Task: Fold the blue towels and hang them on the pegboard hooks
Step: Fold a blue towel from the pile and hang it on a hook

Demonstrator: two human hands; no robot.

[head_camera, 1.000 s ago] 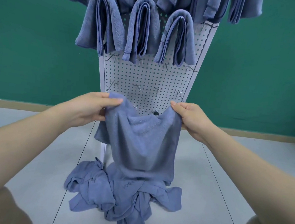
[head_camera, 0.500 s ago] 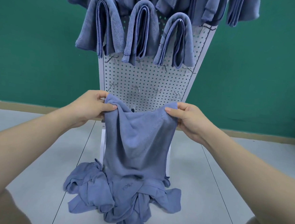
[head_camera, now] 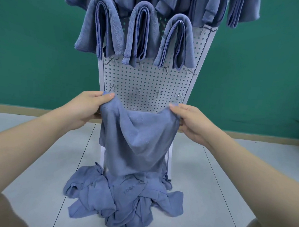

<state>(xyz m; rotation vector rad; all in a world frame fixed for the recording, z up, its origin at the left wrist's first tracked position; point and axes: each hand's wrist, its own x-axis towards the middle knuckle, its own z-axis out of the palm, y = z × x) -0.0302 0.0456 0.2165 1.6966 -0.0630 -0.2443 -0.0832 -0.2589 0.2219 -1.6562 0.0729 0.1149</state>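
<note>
A blue towel (head_camera: pixel 137 141) hangs in front of me, sagging in the middle. My left hand (head_camera: pixel 87 107) pinches its upper left corner and my right hand (head_camera: pixel 192 122) pinches its upper right corner. Behind it stands the white pegboard (head_camera: pixel 147 81), with empty metal hooks (head_camera: pixel 137 91) in the rows just above my hands. Three folded blue towels (head_camera: pixel 142 34) hang side by side higher on the board, and more hang above them, cut off by the frame's top. A heap of loose blue towels (head_camera: pixel 126 197) lies on the floor at the board's foot.
A green wall (head_camera: pixel 33 50) runs behind the pegboard, with a tan baseboard (head_camera: pixel 20 109) at its foot. The floor is pale grey tile (head_camera: pixel 210 189). My knees show at the bottom left and bottom right corners.
Both hands have lifted the towel a little and spread its top edge wider. Its lower edge has risen off the heap.
</note>
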